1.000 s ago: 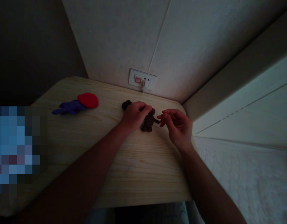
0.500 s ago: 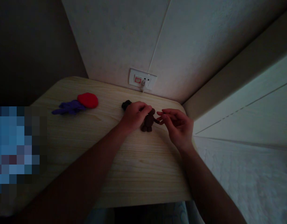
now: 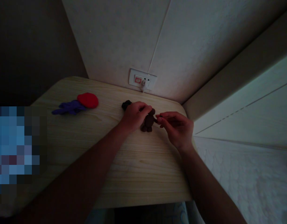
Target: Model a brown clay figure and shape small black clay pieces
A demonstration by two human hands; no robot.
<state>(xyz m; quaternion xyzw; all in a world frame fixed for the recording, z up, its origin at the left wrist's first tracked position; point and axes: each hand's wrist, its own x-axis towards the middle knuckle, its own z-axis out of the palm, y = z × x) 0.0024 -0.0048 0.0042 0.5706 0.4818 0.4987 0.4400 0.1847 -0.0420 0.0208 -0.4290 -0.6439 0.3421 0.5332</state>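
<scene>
Wall (image 3: 115, 40), pale, backs a wood-grain table (image 3: 143, 174). Two bare hands work over the table's far part, right of centre. Right hand (image 3: 178, 127): thumb and forefinger pinch the tip of one thin arm of the brown figure (image 3: 149, 120). Left hand (image 3: 134, 115): fingers bent against the figure's head and left side; whether they grip firmly cannot be told. Purple piece (image 3: 69, 107) lies at the left, touching a red disc (image 3: 87, 100). The figure sits on the table between the hands, feet toward the person. Black lump (image 3: 126, 105) lies beside the left hand, partly hidden.
</scene>
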